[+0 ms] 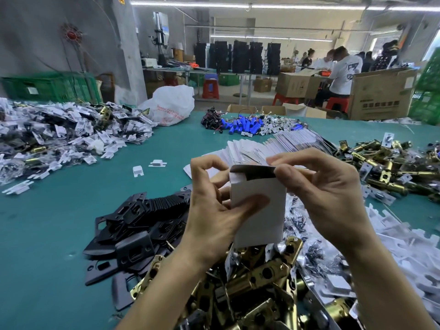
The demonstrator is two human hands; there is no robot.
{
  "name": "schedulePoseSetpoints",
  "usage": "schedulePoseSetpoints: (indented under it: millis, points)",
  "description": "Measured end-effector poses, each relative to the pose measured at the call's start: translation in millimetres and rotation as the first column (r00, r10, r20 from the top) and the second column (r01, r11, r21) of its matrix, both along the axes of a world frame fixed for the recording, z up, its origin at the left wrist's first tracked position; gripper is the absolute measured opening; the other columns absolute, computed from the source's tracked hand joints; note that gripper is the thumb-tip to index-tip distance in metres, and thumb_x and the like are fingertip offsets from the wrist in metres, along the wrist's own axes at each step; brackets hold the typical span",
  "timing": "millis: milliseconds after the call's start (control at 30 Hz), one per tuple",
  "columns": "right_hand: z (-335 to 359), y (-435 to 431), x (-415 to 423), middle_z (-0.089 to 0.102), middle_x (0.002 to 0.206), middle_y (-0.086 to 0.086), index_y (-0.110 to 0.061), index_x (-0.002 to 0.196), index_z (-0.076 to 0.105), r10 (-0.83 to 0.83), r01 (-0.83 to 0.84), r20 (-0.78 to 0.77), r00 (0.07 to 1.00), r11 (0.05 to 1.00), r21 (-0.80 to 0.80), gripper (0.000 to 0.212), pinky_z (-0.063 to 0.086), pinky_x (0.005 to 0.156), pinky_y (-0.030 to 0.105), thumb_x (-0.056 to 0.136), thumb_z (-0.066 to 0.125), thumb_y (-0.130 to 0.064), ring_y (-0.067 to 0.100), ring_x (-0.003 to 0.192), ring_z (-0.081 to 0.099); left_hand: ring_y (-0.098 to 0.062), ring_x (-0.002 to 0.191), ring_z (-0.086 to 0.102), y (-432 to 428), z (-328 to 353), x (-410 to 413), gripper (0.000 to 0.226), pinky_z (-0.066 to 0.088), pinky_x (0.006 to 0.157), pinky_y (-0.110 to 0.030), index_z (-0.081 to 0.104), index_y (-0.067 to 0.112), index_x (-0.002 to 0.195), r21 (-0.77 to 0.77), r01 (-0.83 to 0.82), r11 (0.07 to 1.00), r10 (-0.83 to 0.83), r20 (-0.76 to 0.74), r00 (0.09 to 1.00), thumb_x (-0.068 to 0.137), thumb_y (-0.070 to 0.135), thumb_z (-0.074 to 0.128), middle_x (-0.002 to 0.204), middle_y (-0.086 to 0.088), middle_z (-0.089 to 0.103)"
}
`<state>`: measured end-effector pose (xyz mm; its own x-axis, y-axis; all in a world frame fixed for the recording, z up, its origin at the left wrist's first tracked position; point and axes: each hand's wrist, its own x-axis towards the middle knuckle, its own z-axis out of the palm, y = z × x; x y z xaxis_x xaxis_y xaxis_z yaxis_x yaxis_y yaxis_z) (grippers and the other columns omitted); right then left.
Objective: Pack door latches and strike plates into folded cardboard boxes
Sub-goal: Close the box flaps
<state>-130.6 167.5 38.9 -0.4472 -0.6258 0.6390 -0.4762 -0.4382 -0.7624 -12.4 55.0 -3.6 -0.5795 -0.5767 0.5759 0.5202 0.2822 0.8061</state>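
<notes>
A small white cardboard box [258, 206] stands upright above the table, its top end open and dark inside. My left hand [214, 208] grips its left side, thumb across the front face. My right hand [319, 189] pinches the flap at the box's top right corner. Below the box lies a heap of brass door latches [259, 282]. Black strike plates [140, 225] are piled to the left of my left hand. What is inside the box is hidden.
Flat white box blanks [266, 148] fan out behind the box. More brass latches [390, 163] lie at right, bagged screws [316, 253] and white plastic parts [404, 248] at lower right. Bagged parts [59, 134] heap at far left, blue cylinders [242, 126] at back on the green table [59, 222].
</notes>
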Motion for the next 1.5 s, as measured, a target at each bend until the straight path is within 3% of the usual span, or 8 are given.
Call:
schedulePoseSetpoints:
  millis: [133, 233, 367, 467, 900, 1133, 1300, 1500]
  points:
    - [-0.8, 2.1, -1.2, 0.074, 0.101, 0.003, -0.019, 0.083, 0.072, 0.019, -0.018, -0.009, 1.0, 0.998, 0.063, 0.004, 0.058, 0.077, 0.031, 0.08, 0.076, -0.019, 0.023, 0.089, 0.07, -0.009, 0.074, 0.066, -0.4, 5.6, 2.8, 0.026, 0.05, 0.06, -0.024, 0.05, 0.038, 0.11, -0.019, 0.006, 1.0, -0.005, 0.041, 0.999, 0.09, 0.034, 0.066, 0.09, 0.0, 0.071]
    - [-0.9, -0.4, 0.9, 0.074, 0.097, 0.001, -0.02, 0.087, 0.073, -0.016, 0.018, -0.019, 1.0, 0.996, 0.089, 0.019, 0.06, 0.074, 0.03, 0.08, 0.077, -0.003, 0.016, 0.086, 0.071, -0.021, 0.068, 0.052, -1.6, 10.2, 4.8, 0.029, 0.041, 0.054, -0.048, 0.058, 0.03, 0.103, -0.012, -0.034, 0.999, 0.035, 0.114, 0.993, 0.093, 0.055, 0.049, 0.081, -0.02, 0.056]
    - [2.5, -2.1, 5.5, 0.075, 0.091, 0.001, -0.021, 0.091, 0.074, -0.045, 0.045, 0.005, 0.999, 0.996, 0.076, 0.021, 0.061, 0.066, 0.041, 0.081, 0.077, -0.003, 0.014, 0.077, 0.073, -0.025, 0.063, 0.049, -2.7, 16.6, 4.8, 0.013, 0.04, 0.058, -0.042, 0.059, 0.03, 0.091, 0.06, -0.05, 0.997, 0.043, 0.12, 0.992, 0.094, 0.041, 0.056, 0.076, -0.033, 0.053]
    - [4.1, -1.7, 7.4, 0.076, 0.09, -0.001, -0.02, 0.089, 0.074, -0.073, 0.07, 0.037, 0.997, 0.994, 0.083, 0.02, 0.062, 0.067, 0.039, 0.079, 0.078, -0.004, 0.014, 0.074, 0.073, -0.018, 0.059, 0.055, -2.8, 13.9, 4.9, 0.015, 0.045, 0.053, -0.032, 0.058, 0.022, 0.099, -0.003, -0.038, 0.999, 0.038, 0.071, 0.997, 0.098, 0.036, 0.055, 0.068, -0.011, 0.061]
    - [8.1, 1.0, 3.2, 0.077, 0.089, -0.001, -0.021, 0.083, 0.077, -0.029, 0.027, 0.016, 0.999, 0.992, 0.119, 0.015, 0.062, 0.07, 0.033, 0.068, 0.078, -0.025, 0.018, 0.075, 0.074, -0.008, 0.068, 0.067, -0.7, 6.1, 3.7, 0.023, 0.053, 0.056, -0.021, 0.052, 0.019, 0.105, 0.046, 0.102, 0.994, -0.101, -0.017, 0.995, 0.086, 0.031, 0.058, 0.082, -0.003, 0.072]
    - [5.1, -4.2, 11.8, 0.074, 0.083, -0.007, -0.022, 0.083, 0.074, -0.142, 0.147, -0.07, 0.987, 0.986, 0.074, 0.01, 0.059, 0.06, 0.031, 0.08, 0.079, -0.014, 0.009, 0.067, 0.071, -0.019, 0.084, 0.066, 1.7, 3.5, 0.2, 0.012, 0.056, 0.07, -0.03, 0.06, 0.036, 0.097, 0.058, 0.084, 0.995, -0.084, -0.011, 0.996, 0.095, 0.026, 0.054, 0.096, -0.003, 0.072]
    - [4.3, -6.0, 18.9, 0.072, 0.084, -0.016, -0.021, 0.083, 0.07, -0.209, 0.216, -0.132, 0.969, 0.976, 0.038, 0.012, 0.058, 0.057, 0.024, 0.078, 0.081, -0.019, 0.007, 0.068, 0.071, -0.024, 0.103, 0.063, 2.9, 2.0, -1.3, 0.013, 0.053, 0.088, -0.034, 0.049, 0.023, 0.112, 0.006, 0.103, 0.995, -0.103, -0.031, 0.994, 0.101, 0.021, 0.043, 0.122, -0.015, 0.065]
    - [2.0, -4.7, 10.0, 0.077, 0.094, -0.011, -0.015, 0.082, 0.073, -0.088, 0.099, -0.125, 0.988, 0.992, 0.083, 0.01, 0.059, 0.073, 0.025, 0.075, 0.076, -0.021, 0.008, 0.087, 0.073, -0.029, 0.118, 0.062, 0.8, -1.0, -1.6, 0.017, 0.055, 0.095, -0.051, 0.042, 0.029, 0.111, -0.045, 0.133, 0.99, -0.132, 0.033, 0.991, 0.096, 0.03, 0.05, 0.135, -0.017, 0.056]
